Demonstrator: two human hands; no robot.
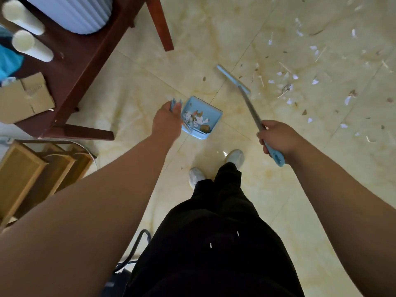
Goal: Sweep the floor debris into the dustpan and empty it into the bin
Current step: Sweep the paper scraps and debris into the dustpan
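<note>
A light blue dustpan [211,111] stands on the tiled floor ahead of my feet, with paper scraps and brown bits lying in it. My left hand [166,123] grips the top of its upright handle. My right hand [276,138] grips the blue end of a broom handle. The broom head [232,79] rests on the floor just beyond the dustpan. White paper scraps, sticks and dry leaf bits [300,82] are scattered over the floor to the right of the broom head.
A dark red wooden table [85,67] stands at the left, carrying a white ribbed bin [75,13], two white cylinders and cardboard. Wooden frames [32,174] lie at lower left. A black chair frame [137,243] sits near my legs.
</note>
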